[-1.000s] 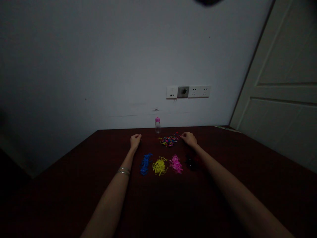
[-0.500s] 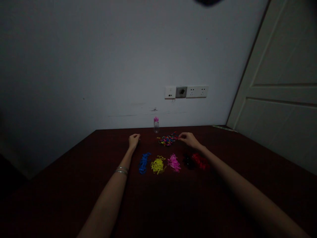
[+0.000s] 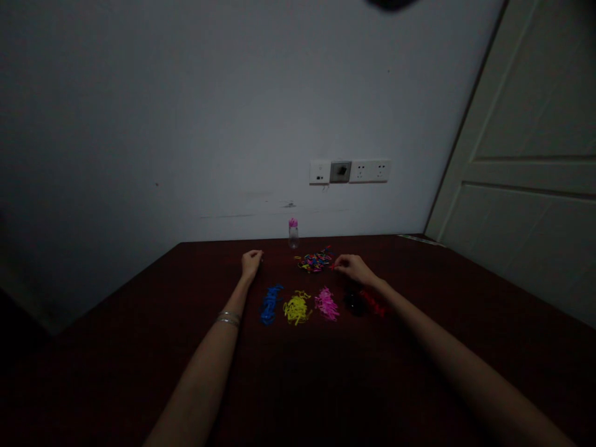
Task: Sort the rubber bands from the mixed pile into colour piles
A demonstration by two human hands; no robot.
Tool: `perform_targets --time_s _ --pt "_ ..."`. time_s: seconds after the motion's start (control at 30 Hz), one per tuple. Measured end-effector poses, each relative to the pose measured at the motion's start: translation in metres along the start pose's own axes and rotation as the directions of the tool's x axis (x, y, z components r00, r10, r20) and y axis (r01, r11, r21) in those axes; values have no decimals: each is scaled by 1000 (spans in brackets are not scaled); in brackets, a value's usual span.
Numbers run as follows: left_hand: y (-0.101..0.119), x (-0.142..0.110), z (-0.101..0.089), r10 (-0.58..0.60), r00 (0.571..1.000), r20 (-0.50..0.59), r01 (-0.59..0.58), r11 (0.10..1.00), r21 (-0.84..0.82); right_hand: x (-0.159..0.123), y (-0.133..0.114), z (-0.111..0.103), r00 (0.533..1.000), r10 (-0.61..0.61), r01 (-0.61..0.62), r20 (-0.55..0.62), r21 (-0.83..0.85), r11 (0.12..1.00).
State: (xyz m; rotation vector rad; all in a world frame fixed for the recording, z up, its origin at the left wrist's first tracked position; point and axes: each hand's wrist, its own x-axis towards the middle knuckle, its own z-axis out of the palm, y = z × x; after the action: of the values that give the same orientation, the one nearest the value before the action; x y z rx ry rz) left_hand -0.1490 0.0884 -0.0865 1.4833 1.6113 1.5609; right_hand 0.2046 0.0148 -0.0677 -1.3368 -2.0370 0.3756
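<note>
My right hand is pinched on a small red band, which looks like a rubber band, at the right side of a mixed-colour pile of bands. My left hand rests closed on the table left of that pile, its fingertips together; what they hold, if anything, is too small to make out. Nearer to me lie sorted heaps: blue bands, yellow bands, pink bands, black bands and red bands, the last partly hidden by my right forearm.
A small clear bottle with a pink top stands behind the mixed pile, near the wall. Sockets are set in the wall. A flat strip lies at the dark table's far right edge; a pale door stands at right.
My right hand has moved slightly toward me, drawing the red band a little away from the mixed pile. The left hand stays almost still.
</note>
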Motion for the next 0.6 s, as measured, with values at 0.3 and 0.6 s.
perform_targets --time_s 0.3,0.6 --pt "8 -3 1 45 999 -15 -45 999 13 -1 -13 7 999 -25 27 -39 51 998" --pt "81 -24 21 44 831 555 -61 998 13 -1 -35 7 993 -70 80 -93 104 991"
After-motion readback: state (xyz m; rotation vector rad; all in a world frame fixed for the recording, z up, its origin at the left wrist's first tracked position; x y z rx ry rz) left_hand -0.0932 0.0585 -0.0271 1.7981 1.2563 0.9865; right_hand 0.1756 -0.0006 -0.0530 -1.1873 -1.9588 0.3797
